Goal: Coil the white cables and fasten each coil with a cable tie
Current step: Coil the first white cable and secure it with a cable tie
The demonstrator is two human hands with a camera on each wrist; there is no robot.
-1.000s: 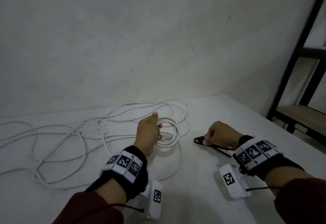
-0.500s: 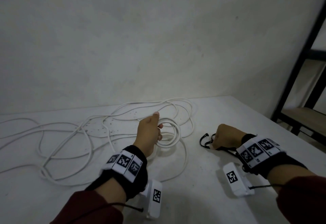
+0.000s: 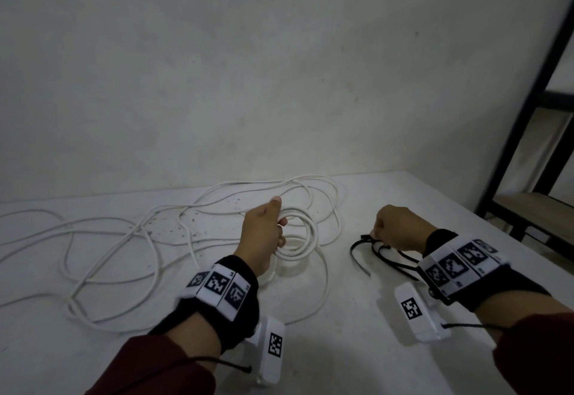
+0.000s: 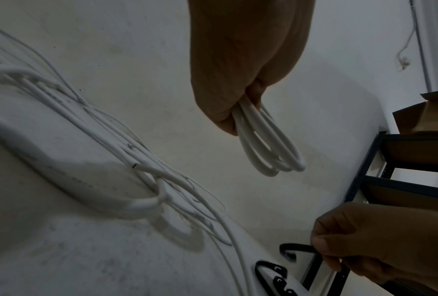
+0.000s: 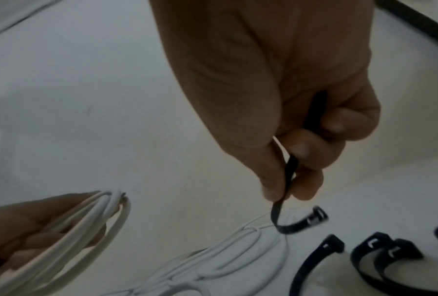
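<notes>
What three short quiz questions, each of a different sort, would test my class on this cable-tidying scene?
1. True or false: the left hand holds the coil of white cable.
2. The right hand pinches: A) a black cable tie, B) a plug, C) scissors?
3. Fill in: spare ties lie on the ____.

Key: 1 true; 2 A; 3 table.

No readable text; only square coded markers on wristbands (image 3: 219,286) and camera housings (image 3: 413,309).
</notes>
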